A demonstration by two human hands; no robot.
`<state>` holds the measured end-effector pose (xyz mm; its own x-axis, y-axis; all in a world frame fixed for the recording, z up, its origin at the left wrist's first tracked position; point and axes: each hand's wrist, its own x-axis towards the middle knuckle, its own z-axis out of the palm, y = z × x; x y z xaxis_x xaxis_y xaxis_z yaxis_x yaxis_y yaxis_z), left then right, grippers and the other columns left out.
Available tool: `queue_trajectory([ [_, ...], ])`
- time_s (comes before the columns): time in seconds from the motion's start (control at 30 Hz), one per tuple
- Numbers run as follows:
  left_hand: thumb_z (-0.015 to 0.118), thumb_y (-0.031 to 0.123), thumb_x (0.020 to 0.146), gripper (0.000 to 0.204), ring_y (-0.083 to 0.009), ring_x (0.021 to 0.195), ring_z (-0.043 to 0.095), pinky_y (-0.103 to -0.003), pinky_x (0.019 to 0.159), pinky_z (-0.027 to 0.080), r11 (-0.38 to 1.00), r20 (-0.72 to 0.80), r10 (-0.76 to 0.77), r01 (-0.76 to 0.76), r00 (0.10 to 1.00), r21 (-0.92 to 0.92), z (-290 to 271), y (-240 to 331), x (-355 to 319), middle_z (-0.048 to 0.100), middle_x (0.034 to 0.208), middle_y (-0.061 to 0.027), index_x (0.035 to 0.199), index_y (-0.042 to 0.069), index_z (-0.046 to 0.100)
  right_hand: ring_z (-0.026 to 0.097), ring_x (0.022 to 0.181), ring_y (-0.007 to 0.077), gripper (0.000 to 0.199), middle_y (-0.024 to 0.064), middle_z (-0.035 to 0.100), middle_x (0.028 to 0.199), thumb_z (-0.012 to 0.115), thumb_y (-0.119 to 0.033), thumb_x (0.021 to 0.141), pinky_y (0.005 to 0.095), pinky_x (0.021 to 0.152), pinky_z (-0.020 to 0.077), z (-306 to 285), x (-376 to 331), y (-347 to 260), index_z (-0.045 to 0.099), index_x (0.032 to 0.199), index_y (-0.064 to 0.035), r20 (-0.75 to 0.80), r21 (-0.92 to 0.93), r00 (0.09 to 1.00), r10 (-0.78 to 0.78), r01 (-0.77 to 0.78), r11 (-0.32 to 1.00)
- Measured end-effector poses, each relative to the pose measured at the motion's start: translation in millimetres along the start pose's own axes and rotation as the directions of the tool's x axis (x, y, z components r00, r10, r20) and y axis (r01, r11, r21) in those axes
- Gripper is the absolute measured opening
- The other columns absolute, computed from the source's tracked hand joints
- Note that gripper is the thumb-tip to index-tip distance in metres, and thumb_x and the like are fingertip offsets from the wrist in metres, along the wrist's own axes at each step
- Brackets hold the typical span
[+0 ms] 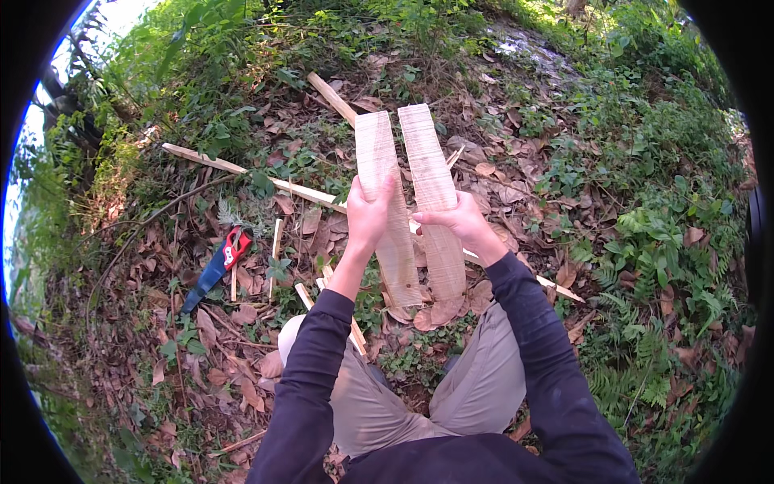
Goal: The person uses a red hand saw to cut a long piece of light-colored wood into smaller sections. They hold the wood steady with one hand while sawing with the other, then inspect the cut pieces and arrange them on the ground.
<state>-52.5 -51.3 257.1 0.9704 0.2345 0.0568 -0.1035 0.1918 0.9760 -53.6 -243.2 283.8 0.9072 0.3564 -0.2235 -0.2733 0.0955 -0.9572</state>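
Two pale wooden boards are held up side by side in front of me, with a narrow gap between them. My left hand (372, 211) is closed around the edge of the left board (395, 242), its thumb lying on the face. On the right board (427, 165), my right hand (461, 222) grips the outer edge, with the thumb across the front. Both boards stand lengthwise away from me, their lower ends above the leaves near my knees. A small dark spot marks the left board near its lower end. The fingers behind the boards are hidden.
A handsaw (219, 262) with a red handle and blue blade lies on dry leaves at left. Long wood strips (205, 157) and a thicker stick (332, 98) lie beyond the boards. Short strips (276, 248) are near my left knee. Ferns (637, 379) grow at right.
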Motion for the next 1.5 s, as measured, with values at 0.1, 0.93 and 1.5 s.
queue_trajectory([
  [0.1,0.071,0.026,0.098,0.043,-0.0163,0.106,0.065,-0.031,0.093,0.052,0.999,-0.017,-0.008,0.008,1.0,-0.044,4.1,-1.0,-0.4,0.069,0.117,-0.0122,0.124,-0.004,0.056,0.071,0.091,0.0161,0.042,0.01,0.073,0.107,0.084,-0.001,0.079,0.033,0.079,0.0606,7.0,4.2,9.1,0.066,0.117,0.0038,0.015,0.003,0.995,-0.098,0.098,0.995],
  [0.93,0.071,0.025,0.097,0.041,-0.0169,0.105,0.065,-0.031,0.094,0.05,0.999,-0.041,0.04,-0.04,0.998,0.003,6.6,-6.3,-2.9,0.069,0.116,-0.0125,0.122,-0.004,0.057,0.07,0.101,0.016,0.05,0.0098,0.072,0.116,0.085,0.0,0.077,0.0329,0.094,0.0552,3.3,11.4,18.8,0.066,0.122,0.0036,0.003,0.008,1.0,-0.028,0.028,1.0],
  [1.5,0.073,0.029,0.096,0.045,-0.0175,0.105,0.066,-0.032,0.094,0.051,0.999,-0.04,0.044,-0.044,0.998,0.014,9.2,-11.8,-7.2,0.07,0.116,-0.0128,0.122,-0.004,0.057,0.069,0.104,0.0157,0.049,0.0092,0.072,0.117,0.085,0.0,0.078,0.0328,0.095,0.0545,2.3,10.6,19.0,0.066,0.123,0.0032,-0.001,0.042,1.0,-0.003,0.003,0.999],
])
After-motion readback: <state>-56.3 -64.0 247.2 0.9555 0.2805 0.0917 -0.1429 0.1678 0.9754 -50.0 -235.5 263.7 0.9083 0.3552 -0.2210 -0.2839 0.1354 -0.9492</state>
